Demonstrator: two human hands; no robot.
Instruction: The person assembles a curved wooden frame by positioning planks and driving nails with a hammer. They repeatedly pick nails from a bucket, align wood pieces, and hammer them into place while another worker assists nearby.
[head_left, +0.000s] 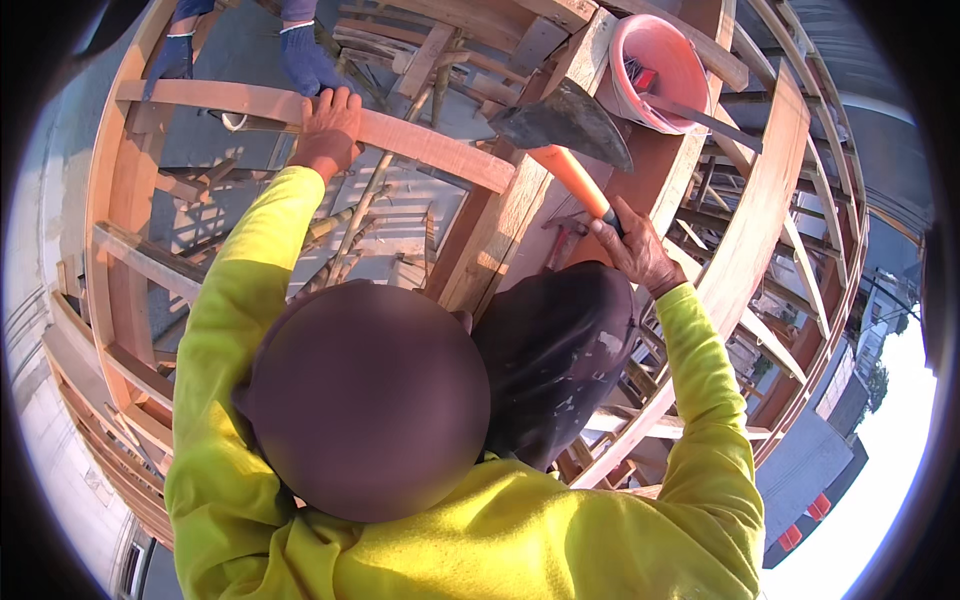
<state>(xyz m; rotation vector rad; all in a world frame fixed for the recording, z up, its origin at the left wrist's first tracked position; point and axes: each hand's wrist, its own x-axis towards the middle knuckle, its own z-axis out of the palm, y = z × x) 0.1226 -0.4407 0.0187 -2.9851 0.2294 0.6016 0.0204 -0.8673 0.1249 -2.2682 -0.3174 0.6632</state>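
My left hand (330, 130) is wrapped over a short wooden board (430, 145), its fingers over the far edge. The board spans a gap in the timber framing, its right end at a thick beam (500, 225). In my right hand (640, 245) is a hatchet, gripped low on its orange handle (575, 180). The broad dark blade (570, 120) is raised above the beam, apart from the board. Another person's blue-gloved hands (310, 62) are at the far left; one is at the board beside my left hand, the other near its left end.
A pink bucket (668, 70) with small metal pieces and a long flat strip stands at the far right. A red tool, perhaps a hammer (566, 243), lies near my dark-trousered knee (565, 340). Open wooden framing (130, 250) surrounds me, with loose timber below and a long plank (755, 220) at right.
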